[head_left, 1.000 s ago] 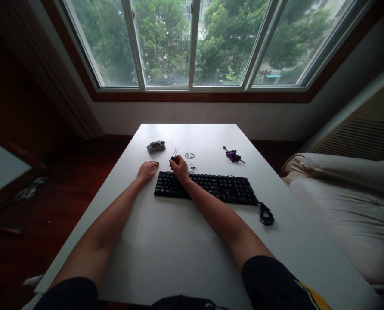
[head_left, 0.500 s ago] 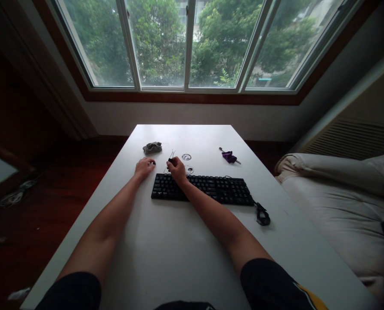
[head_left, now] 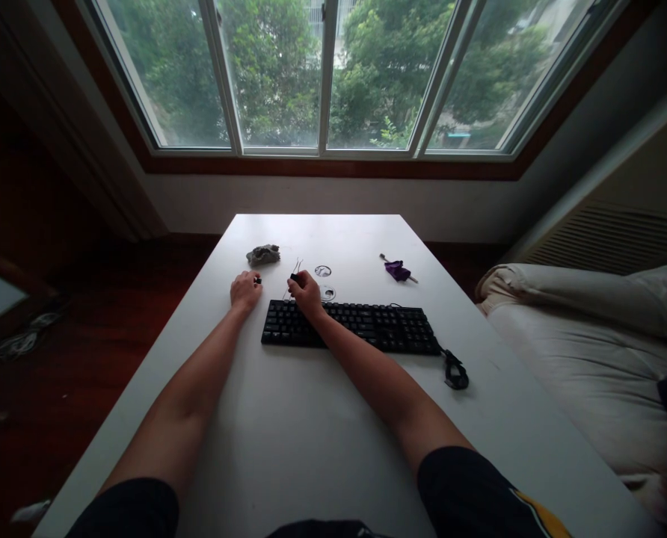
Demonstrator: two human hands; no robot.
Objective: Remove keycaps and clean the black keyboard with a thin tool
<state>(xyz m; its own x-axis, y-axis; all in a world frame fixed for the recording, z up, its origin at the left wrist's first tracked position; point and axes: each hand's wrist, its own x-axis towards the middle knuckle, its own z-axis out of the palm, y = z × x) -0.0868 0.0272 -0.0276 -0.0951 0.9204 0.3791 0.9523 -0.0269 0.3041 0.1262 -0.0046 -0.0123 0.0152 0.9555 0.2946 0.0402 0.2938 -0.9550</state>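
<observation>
My left hand (head_left: 244, 291) rests on the table left of the keyboard, its fingers closed on a small black keycap (head_left: 258, 281). In my right hand (head_left: 309, 295), over the keyboard's far left edge, is a keycap puller with a black handle (head_left: 294, 276); its thin wire prongs point away from me. The black keyboard (head_left: 378, 327) lies flat beneath my right wrist, which hides part of its keys. Just beyond it sit two small round items (head_left: 323, 271) with dark and light patches, one partly behind my right hand.
A crumpled grey cloth (head_left: 263, 255) lies at the far left of the white table (head_left: 289, 433). Toward the far right is a purple cloth (head_left: 397, 270) around a thin brush-like stick. The keyboard's bundled cable (head_left: 455, 371) rests at its right end. A sofa (head_left: 569, 359) stands alongside.
My left hand has shifted slightly left, away from the right hand, with the keycap in its fingers. My right hand and the keyboard stay nearly where they were.
</observation>
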